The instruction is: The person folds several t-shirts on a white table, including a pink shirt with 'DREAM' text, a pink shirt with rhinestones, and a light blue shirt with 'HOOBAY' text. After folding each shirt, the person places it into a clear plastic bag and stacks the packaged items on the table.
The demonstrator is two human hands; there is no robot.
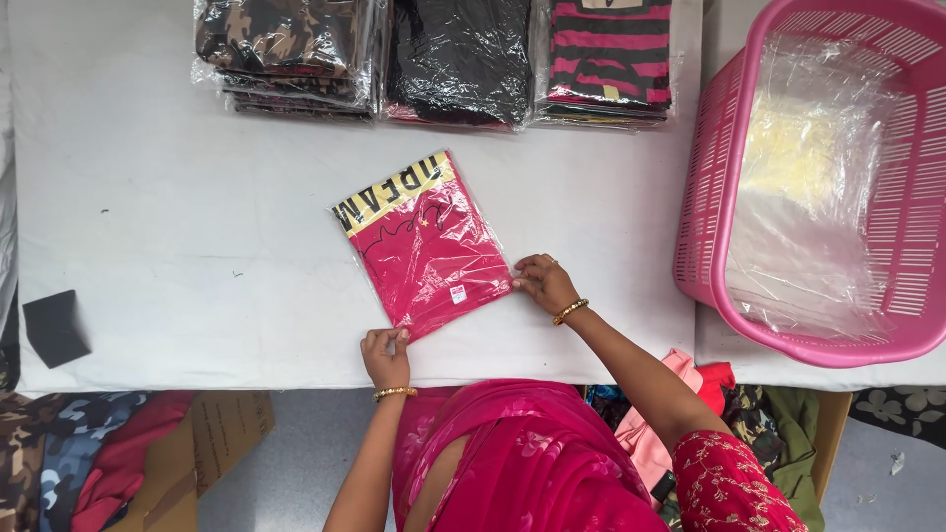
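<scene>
Bagged pink shirt (426, 244) lies frame-center, long axis toward upper left; my left hand (385, 355) pinches its near corner, right hand (545, 283) its right edge.

- Between the fingers (394, 340): pink cloth garment (424, 246) in glossy, crinkled clear plastic.
- Beneath them: matt white table (168, 246) (slightly scuffed).
- Beyond: pink plastic basket (709, 197).

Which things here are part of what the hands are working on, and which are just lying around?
In use:
pink bagged garment
left hand
right hand

Lying about:
bagged clothing stacks
pink basket
black block
</scene>
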